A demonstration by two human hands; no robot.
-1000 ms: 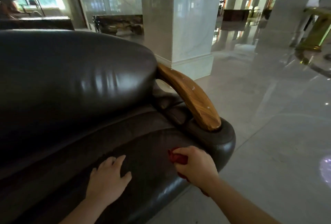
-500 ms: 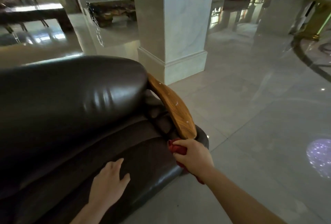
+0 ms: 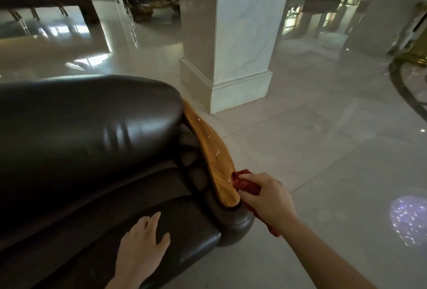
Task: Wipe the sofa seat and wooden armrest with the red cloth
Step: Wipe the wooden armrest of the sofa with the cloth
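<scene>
- Right hand (image 3: 265,198) is clenched around the crumpled red cloth (image 3: 246,184), pressing it against the curved, glossy wooden armrest (image 3: 212,150), near its lower tip.
- Left hand (image 3: 141,249) lies open and flat, holding nothing, on the smooth dark leather sofa seat (image 3: 184,231) below the armrest.

Am getting single head view only, no second view sharing scene. Am looking forward and steeply down from above sofa (image 3: 87,131) front edge, close in, wide-angle bending edges. Left hand (image 3: 141,249) and right hand (image 3: 265,198) are entering from bottom of frame. Wooden armrest (image 3: 212,157) is sitting near centre; floor (image 3: 323,150) and pillar (image 3: 231,34) are filling far half.
</scene>
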